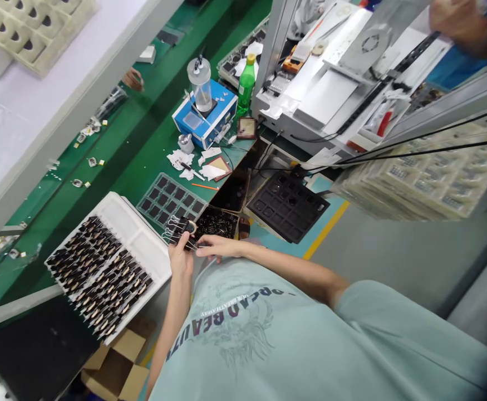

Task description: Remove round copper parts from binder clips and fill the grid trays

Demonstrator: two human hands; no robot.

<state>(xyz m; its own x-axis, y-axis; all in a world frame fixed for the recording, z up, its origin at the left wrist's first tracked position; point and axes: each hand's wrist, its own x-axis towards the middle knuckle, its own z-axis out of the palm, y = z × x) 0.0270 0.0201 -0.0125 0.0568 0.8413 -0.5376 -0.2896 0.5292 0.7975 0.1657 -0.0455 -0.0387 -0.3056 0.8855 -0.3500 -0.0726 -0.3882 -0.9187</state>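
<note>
My left hand [181, 257] is closed around a small black clipped part [180, 228] with silver wire clip handles and a round, pale-rimmed piece on it. Close by on the right, my right hand [218, 247] reaches to the lower edge of that part with its fingertips; what they pinch, if anything, is too small to tell. A white tray [143, 225] to the left carries rows of similar black clipped parts [101, 273]. Just behind my hands lies a clear tray with dark square pieces [170, 199]. A box of small black pieces [217, 224] sits beyond my right hand.
On the green bench stand a blue device [205, 120] and a green bottle [247, 83]. A black tray [288, 205] and stacked pale trays [418, 172] are at the right. Another person's hand [133, 79] shows across the bench. An open carton [116, 370] is at lower left.
</note>
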